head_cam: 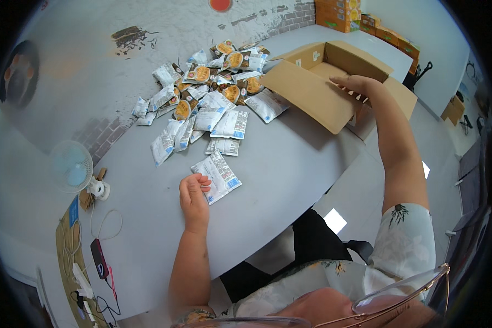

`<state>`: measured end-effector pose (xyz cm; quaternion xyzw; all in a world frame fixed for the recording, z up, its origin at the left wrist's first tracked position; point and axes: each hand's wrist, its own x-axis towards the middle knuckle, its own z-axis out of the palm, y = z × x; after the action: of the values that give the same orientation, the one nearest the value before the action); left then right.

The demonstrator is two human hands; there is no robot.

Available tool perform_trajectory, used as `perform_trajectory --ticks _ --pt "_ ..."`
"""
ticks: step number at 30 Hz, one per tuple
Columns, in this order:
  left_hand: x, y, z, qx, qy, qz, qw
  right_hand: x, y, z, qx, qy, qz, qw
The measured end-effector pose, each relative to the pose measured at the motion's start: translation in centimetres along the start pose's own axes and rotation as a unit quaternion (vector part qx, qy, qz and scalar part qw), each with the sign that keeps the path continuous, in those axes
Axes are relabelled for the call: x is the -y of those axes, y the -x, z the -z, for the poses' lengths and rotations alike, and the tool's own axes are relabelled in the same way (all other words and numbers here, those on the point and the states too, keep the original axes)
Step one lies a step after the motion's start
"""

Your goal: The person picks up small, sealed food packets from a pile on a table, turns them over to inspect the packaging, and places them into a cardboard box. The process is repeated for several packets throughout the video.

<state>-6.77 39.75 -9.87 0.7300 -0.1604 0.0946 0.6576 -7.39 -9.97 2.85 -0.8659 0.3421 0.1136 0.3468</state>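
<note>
My left hand [194,200] rests on the grey table [266,209] with its fingers curled over the left edge of a sachet [218,176]. This sachet lies flat, its white printed side up; whether the fingers grip it is unclear. My right hand [358,85] reaches over the opened cardboard box [297,88] at the right, fingers spread and nothing seen in them. Part of the box's bottom shows bare, while its near side is hidden by a flap and my hand. Beyond my left hand spreads a loose pile of sachets [203,74], some showing brown and orange fronts, others white backs.
A small white fan [71,166] stands at the table's left. Below it are a phone [99,258] with cables and a white power strip [82,281]. Orange cartons [338,15] are stacked at the back right. The table's curved front edge runs close to my body.
</note>
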Motion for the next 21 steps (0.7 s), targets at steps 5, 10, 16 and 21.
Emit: perform_trajectory --ticks 5,10,16,21 --pt "0.2 0.1 0.2 0.008 -0.002 -0.011 1.0 0.3 -0.2 -1.0 -0.011 0.119 0.045 0.992" --pt "0.3 -0.2 0.0 0.005 -0.006 0.009 1.0 -0.4 -0.9 -1.4 -0.077 0.23 0.094 0.965" --pt "0.1 -0.1 0.3 0.017 -0.024 0.0 1.0 -0.2 0.0 -1.7 -0.073 0.231 0.118 0.963" --pt "0.1 -0.1 0.2 0.012 -0.01 0.001 1.0 -0.2 0.0 -2.3 -0.117 0.218 0.125 0.961"
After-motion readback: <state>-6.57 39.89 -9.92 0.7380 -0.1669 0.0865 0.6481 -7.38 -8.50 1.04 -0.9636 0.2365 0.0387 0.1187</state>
